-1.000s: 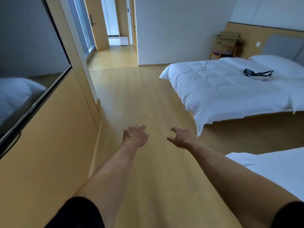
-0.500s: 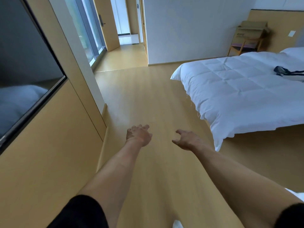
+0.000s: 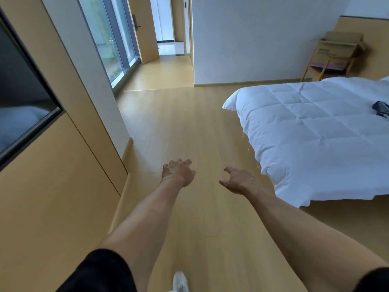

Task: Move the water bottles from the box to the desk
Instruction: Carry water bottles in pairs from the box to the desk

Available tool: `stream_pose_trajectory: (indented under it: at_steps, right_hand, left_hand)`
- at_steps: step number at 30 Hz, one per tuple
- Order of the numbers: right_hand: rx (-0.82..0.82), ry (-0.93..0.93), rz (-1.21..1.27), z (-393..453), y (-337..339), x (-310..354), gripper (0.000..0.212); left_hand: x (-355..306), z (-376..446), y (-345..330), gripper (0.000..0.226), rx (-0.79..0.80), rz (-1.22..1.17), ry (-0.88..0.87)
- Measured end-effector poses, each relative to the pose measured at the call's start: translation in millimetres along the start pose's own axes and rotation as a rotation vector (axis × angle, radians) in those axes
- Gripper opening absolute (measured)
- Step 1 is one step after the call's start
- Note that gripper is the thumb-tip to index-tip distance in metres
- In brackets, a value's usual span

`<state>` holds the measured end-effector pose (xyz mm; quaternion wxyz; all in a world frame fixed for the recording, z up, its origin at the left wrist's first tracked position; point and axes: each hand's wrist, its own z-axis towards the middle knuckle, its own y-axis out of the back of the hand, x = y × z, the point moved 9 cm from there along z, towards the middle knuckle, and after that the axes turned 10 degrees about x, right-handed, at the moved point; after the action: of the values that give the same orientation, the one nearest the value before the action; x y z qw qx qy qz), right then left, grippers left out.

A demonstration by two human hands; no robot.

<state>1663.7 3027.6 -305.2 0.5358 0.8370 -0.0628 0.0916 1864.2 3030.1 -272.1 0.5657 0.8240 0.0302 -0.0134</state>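
Note:
Both arms reach out in front of me over the wooden floor [image 3: 189, 127]. My left hand [image 3: 179, 171] holds nothing, its fingers loosely curled. My right hand [image 3: 239, 180] is empty too, fingers relaxed and spread. An open cardboard box [image 3: 339, 44] sits on a wooden chair [image 3: 325, 67] in the far right corner, well beyond both hands. I see no water bottles and no desk.
A bed with a white quilt [image 3: 315, 133] fills the right side, with a dark item [image 3: 381, 108] on it. A wood-panelled wall with a dark screen [image 3: 23, 98] runs along the left. Glass windows [image 3: 109, 39] and a hallway lie ahead. A white shoe [image 3: 180, 282] shows below.
The view has advanced along the floor and swung left; the bed and the box on the chair sit farther right and closer. Both hands remain empty and outstretched.

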Motion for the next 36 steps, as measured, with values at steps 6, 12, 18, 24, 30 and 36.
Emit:
stream_pose_trajectory:
  at_steps: [6, 12, 18, 24, 30, 36]
  right_hand:
    - [-0.02, -0.117, 0.099, 19, 23, -75, 0.062]
    - [-0.029, -0.269, 0.137, 65, 52, -144, 0.065]
    - [-0.059, -0.346, 0.134, 144, 99, -171, 0.064]
    - [-0.07, -0.432, 0.148, 208, 139, -191, 0.062]
    - [-0.092, -0.465, 0.14, 259, 171, -215, 0.065]
    - [-0.113, -0.467, 0.095, 325, 199, -250, 0.069]
  left_hand:
    - [-80, 59, 5, 0.05, 0.03, 0.059, -0.127]
    - [-153, 140, 24, 0.05, 0.037, 0.101, -0.265]
    - [-185, 244, 64, 0.051, 0.034, 0.098, -0.341]
    - [-221, 329, 90, 0.051, 0.06, 0.111, -0.433]
    - [-271, 386, 103, 0.054, 0.082, 0.129, -0.532]
    - [-319, 448, 107, 0.061, 0.1, 0.148, -0.571]
